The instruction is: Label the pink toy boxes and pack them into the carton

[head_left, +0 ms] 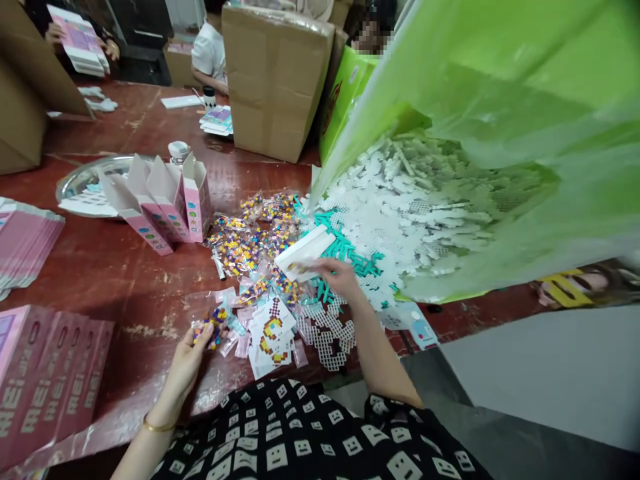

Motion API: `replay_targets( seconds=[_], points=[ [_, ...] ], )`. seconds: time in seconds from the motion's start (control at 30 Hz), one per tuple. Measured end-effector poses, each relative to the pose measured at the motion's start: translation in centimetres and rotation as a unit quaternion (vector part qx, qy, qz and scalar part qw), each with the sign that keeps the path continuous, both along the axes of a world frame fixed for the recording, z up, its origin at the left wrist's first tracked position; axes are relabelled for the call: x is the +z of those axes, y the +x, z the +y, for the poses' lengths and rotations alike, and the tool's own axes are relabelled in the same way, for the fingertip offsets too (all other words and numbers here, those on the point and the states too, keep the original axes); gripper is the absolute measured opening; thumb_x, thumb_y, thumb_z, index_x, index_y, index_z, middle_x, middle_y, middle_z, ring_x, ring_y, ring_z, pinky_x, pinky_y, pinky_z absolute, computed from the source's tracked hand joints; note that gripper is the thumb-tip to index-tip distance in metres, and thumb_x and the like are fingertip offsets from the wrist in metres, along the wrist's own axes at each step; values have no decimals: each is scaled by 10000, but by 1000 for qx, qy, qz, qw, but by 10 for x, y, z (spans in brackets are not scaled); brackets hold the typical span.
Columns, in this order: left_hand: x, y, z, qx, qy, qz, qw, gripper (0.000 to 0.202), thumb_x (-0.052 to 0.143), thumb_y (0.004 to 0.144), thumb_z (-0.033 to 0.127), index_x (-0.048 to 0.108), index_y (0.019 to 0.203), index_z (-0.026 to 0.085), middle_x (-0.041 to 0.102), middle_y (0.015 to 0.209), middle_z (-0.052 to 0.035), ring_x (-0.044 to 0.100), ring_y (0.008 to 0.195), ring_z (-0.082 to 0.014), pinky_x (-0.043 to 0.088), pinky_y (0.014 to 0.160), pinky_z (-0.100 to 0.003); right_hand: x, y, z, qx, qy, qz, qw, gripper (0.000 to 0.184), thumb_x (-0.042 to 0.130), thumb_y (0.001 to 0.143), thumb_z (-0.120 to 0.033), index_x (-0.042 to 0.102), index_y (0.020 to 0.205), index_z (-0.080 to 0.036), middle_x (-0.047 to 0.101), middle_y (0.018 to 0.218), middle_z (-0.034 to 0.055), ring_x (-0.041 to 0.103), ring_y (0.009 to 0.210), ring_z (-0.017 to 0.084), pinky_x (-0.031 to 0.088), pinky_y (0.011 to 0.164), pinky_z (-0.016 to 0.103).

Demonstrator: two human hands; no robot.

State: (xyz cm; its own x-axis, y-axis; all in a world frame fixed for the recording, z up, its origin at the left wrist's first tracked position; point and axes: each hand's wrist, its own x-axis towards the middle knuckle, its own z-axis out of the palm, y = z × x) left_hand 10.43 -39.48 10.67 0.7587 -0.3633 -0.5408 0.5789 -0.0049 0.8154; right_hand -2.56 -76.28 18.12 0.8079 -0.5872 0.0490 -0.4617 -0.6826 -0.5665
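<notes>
My left hand (pixel 196 343) is closed on a small clear bag of beads (pixel 214 330) in purple, yellow and orange. My right hand (pixel 336 275) reaches over the near edge of a long white tray-like piece (pixel 304 251), fingers pressed together. Its fingertips are smeared by motion, and what they hold cannot be made out. Past my hands lies a heap of bead bags (pixel 240 247). Teal plastic sticks (pixel 350 253) lie to the right of it. Between my hands are printed pattern cards (pixel 271 337) and small pink packets (pixel 243 347). White mesh pieces (pixel 327 337) lie beside my right forearm.
A big green bag (pixel 500 87) spills white plastic pieces (pixel 400 200) at right. Open pink boxes (pixel 165 207) stand near a metal tray (pixel 75 180). More pink boxes (pixel 55 373) line the left. A cardboard carton (pixel 275 80) stands at the back; other people sit beyond.
</notes>
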Motion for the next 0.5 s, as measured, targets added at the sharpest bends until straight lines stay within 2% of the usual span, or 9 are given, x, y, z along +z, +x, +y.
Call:
replay_targets(
  seconds=[0.1,0.17,0.2,0.27,0.33,0.4,0.5],
  points=[
    [0,6,-3,1,20,-8,1000,625,891,529,565,679,962,167,767,893,-61,734,830,-221,555,857,-312,28,-4,-94,-203,-25,19,979,134,634,819,-210,715,857,-110,727,860,114,670,858,252,511,782,365],
    [1,9,-5,-5,29,-13,999,631,894,499,583,692,942,183,768,874,-53,737,818,-238,569,819,-319,36,-3,-138,-291,-15,46,956,87,713,758,-167,683,792,-91,706,837,121,664,847,252,506,790,378],
    [2,10,-7,-8,29,-17,999,631,891,495,592,695,938,188,768,881,-50,736,823,-242,573,806,-318,37,0,-152,-320,-5,56,946,102,742,745,-161,667,774,-97,698,839,103,661,844,236,507,797,379],
    [3,9,-10,-6,34,-40,999,612,873,531,603,694,950,195,767,923,-46,731,852,-235,571,792,-297,34,6,-164,-357,14,65,932,146,770,752,-182,639,762,-119,682,847,53,651,841,199,509,811,373],
    [6,5,-12,5,48,-78,996,593,852,585,592,689,997,198,761,982,-45,723,889,-225,564,794,-276,30,11,-164,-375,22,57,925,175,785,741,-183,618,751,-128,668,835,34,639,832,189,502,796,357],
    [10,1,-14,13,52,-101,993,596,857,602,558,679,1039,194,752,1024,-48,715,908,-213,556,805,-260,31,10,-160,-378,14,32,925,187,786,702,-143,610,764,-123,664,831,66,627,828,210,483,762,342],
    [18,-2,-18,4,13,-75,997,619,874,592,533,671,1059,181,736,1076,-65,705,936,-207,553,833,-269,48,3,-150,-360,-21,-29,932,214,718,746,-157,605,922,-118,663,929,111,603,856,216,453,743,328]
  ],
)
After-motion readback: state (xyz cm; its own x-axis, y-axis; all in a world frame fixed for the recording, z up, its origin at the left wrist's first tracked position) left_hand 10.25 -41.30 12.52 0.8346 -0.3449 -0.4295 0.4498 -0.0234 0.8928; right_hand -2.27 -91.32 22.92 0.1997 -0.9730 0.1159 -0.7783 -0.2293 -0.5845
